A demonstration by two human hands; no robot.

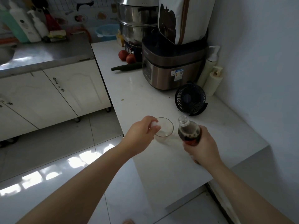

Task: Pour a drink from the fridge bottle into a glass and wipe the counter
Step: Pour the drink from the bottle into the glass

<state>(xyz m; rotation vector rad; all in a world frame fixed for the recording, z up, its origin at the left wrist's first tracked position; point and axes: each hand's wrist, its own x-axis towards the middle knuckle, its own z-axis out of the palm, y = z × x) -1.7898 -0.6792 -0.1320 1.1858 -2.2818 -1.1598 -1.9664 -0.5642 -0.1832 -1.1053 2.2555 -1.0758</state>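
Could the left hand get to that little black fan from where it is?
Probably yes. The left hand is at the glass with a white cap in its fingers; bare counter lies between it and the fan.

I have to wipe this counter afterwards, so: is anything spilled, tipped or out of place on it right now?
No spill shows. Small crumbs lie on the counter near the cooker, and a cucumber lies loose beside it. The bottle, uncapped, is tilted in the right hand but not pouring; the glass stands upright, apparently empty.

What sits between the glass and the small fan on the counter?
Only the uncapped bottle's neck, in the right hand; head view shows bare counter beyond toward the fan.
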